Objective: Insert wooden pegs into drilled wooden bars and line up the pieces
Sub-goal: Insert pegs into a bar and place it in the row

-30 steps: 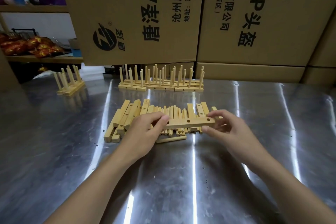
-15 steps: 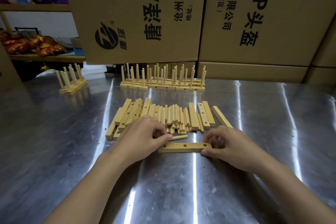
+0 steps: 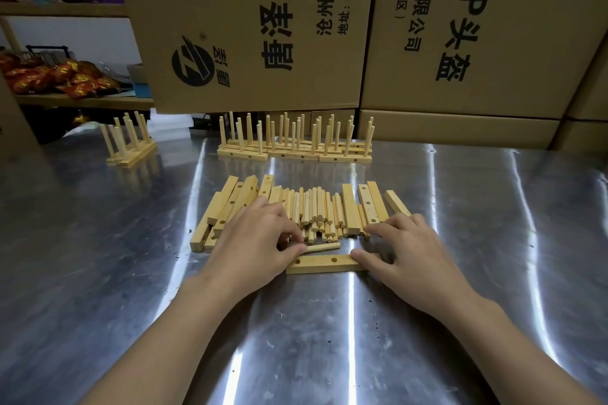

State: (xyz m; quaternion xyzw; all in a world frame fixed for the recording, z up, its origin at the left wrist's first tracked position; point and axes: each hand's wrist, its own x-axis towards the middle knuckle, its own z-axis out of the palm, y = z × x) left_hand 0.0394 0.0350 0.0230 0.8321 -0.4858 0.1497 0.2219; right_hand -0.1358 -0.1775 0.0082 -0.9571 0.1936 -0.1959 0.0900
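A drilled wooden bar [image 3: 325, 264] lies flat on the steel table [image 3: 329, 339], holes facing up. A loose peg [image 3: 324, 246] lies just beyond it. My left hand [image 3: 256, 246] pinches the peg's left end between thumb and curled index finger, beside the bar's left end. My right hand [image 3: 404, 256] rests its thumb against the bar's right end, with its fingers spread over the edge of the pile of pegs and bars [image 3: 316, 210]. Further back stands a row of bars with upright pegs [image 3: 296, 145].
A second small pegged assembly [image 3: 128, 145] stands at the back left. Large cardboard boxes [image 3: 362, 26] wall off the back of the table. A shelf with red packets [image 3: 56, 76] is at the far left.
Both hands brought the bar from above the pile down onto the table in front of it. My right fingers have since spread towards the pile, and my left hand closed on the loose peg.
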